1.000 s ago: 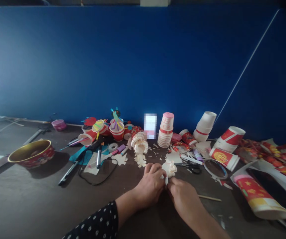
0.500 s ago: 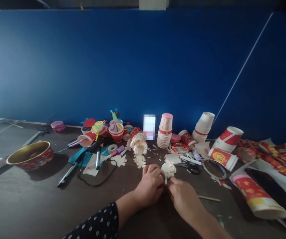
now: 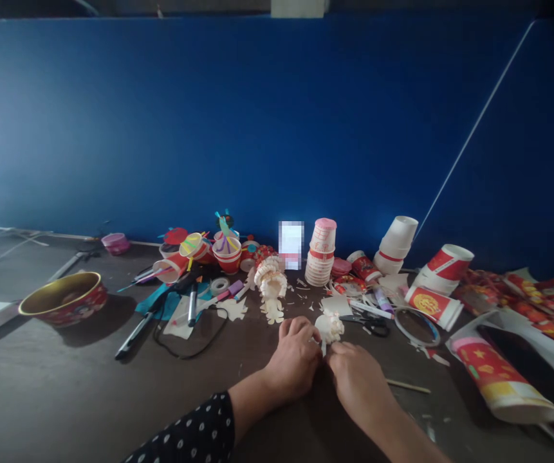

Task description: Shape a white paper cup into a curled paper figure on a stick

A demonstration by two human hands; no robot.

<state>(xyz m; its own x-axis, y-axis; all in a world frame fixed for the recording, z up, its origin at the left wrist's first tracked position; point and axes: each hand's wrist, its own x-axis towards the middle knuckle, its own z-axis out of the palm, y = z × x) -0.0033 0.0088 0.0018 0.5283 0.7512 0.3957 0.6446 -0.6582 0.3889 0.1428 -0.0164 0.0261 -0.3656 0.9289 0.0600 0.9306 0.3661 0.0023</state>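
Observation:
Close in front of me, my left hand (image 3: 296, 357) and my right hand (image 3: 360, 373) come together at a small white paper craft piece (image 3: 329, 326) with curled, ruffled strips on its top. Fingers of both hands are bent and closed at its lower part; the exact grip is hidden behind the knuckles. Just beyond, a larger curled white paper craft figure (image 3: 271, 289) lies on the table with a scalloped strip pointing toward me. Right of the small piece are black-handled scissors (image 3: 377, 328). A thin wooden stick (image 3: 408, 386) lies beside my right wrist.
A stack of paper cups (image 3: 321, 254) stands at the back, with white cups (image 3: 396, 244) further right. At left are a gold-lined bowl (image 3: 64, 299) and a black marker (image 3: 192, 305). A roll of clear tape (image 3: 417, 326) and a red cup (image 3: 503, 379) lie right.
The whole view has shifted slightly, so things appear a little further right. Both hands stay closed at the small white paper piece, with hardly any visible movement.

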